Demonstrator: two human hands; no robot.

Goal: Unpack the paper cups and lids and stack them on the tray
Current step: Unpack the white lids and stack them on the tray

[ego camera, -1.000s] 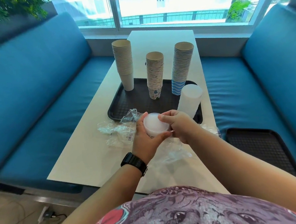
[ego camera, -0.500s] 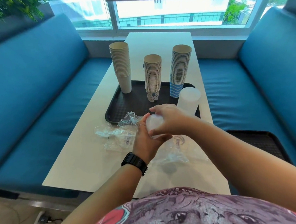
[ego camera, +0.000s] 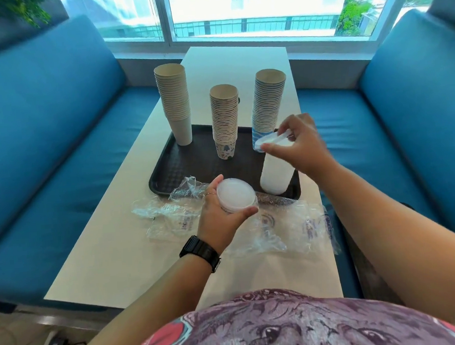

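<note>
Black wristwatch (left wrist), thin ring, maroon printed shirt

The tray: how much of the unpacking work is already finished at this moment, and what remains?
Done: three cup stacks and a white lid stack stand on the tray; empty plastic wrappers lie on the table. In hand: the right hand holds one lid above that stack. Left: the small lid bundle gripped by the left hand.

bare tray front-left, cup stacks behind, wrappers before it
</note>
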